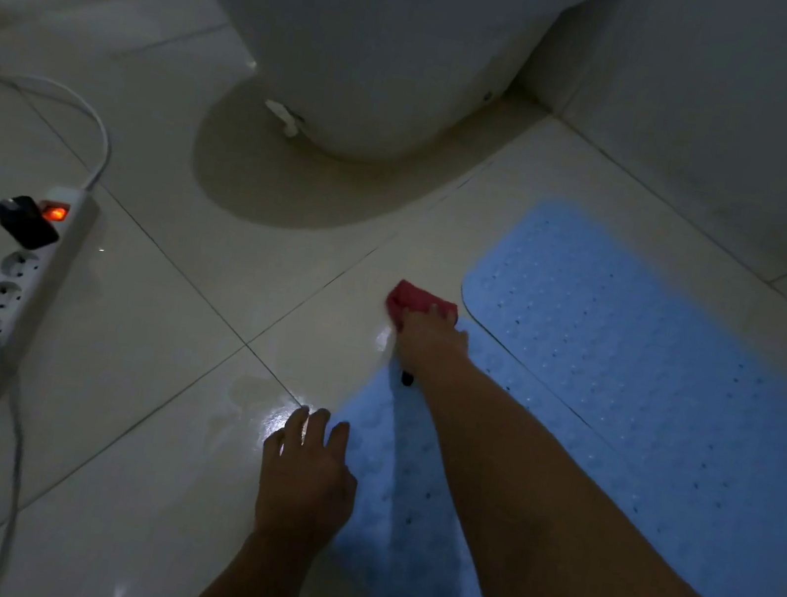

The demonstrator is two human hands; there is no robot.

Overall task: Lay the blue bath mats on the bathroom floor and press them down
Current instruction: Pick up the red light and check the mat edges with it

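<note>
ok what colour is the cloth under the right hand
Pinkish red cloth, pressed to the floor by the right hand; the head view shows it.

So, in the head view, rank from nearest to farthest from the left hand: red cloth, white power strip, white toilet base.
1. Red cloth, ahead, under the right hand.
2. White power strip, far left.
3. White toilet base, top.

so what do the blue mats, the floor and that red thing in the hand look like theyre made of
Blue mats: probably soft rubber or vinyl, matte, with rows of small holes and bumps. Floor: glossy glazed tile, likely ceramic, showing grout lines and bright reflections. Red thing under the right hand: seems a soft cloth, bunched and matte, though too dim to be sure.
</note>
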